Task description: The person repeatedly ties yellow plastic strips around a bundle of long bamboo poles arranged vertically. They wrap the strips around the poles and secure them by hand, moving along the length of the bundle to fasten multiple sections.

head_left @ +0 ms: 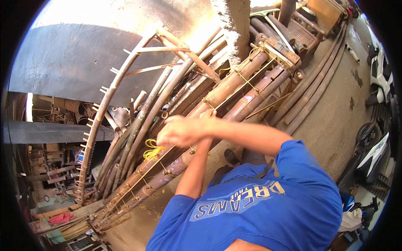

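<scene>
Two long brown bamboo poles (pixel 224 93) run side by side from the lower left to the upper right, tied at intervals with thin yellow cord. My right forearm crosses over my left one. Above the near pole, my right hand (pixel 180 131) is closed in a fist, and what it holds is hidden. Just below that fist, a loose bundle of bright yellow cord (pixel 153 149) lies against the pole. My left hand (pixel 207 114) is at the poles, fingers pressed together, partly covered by my right wrist; anything pinched there cannot be made out.
A curved bamboo frame with short pegs (pixel 102 100) leans on the left. More poles (pixel 146 104) are stacked behind it. A rough concrete post (pixel 238 31) rises beyond the poles. Long bamboo strips (pixel 322 77) lie on the floor, and motorcycles (pixel 377 154) stand at the right.
</scene>
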Motion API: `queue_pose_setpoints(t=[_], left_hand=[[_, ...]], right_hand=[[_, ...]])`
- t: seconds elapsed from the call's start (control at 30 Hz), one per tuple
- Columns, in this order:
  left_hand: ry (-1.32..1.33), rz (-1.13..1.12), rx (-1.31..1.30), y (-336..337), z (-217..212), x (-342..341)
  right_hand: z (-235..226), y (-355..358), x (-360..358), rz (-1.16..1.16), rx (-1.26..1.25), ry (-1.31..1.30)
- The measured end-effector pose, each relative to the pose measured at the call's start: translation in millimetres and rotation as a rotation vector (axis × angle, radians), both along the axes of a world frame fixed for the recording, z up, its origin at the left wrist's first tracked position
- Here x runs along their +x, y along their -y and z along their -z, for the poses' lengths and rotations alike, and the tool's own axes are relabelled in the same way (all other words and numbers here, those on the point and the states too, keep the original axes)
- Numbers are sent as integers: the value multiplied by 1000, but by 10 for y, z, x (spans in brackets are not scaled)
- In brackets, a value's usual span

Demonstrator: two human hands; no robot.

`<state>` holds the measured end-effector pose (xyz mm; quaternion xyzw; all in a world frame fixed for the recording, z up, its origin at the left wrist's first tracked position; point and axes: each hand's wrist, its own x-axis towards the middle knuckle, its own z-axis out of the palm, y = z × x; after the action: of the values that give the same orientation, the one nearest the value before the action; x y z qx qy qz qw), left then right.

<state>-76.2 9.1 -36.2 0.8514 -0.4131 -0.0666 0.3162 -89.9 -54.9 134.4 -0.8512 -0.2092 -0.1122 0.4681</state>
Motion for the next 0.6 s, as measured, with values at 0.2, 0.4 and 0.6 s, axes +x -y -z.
queue_pose_setpoints(t=[0.2,0.4,0.6], left_hand=[[-32,25,-91,-20,51,101],[117,-56,-34,-70,140,91],[-397,-37,-525,519,-657,561]], right_hand=[[1143,907,299,473,-125,-544],[637,492,-1267,-85,153,-497],[1718,21,-1531,322,244,-350]])
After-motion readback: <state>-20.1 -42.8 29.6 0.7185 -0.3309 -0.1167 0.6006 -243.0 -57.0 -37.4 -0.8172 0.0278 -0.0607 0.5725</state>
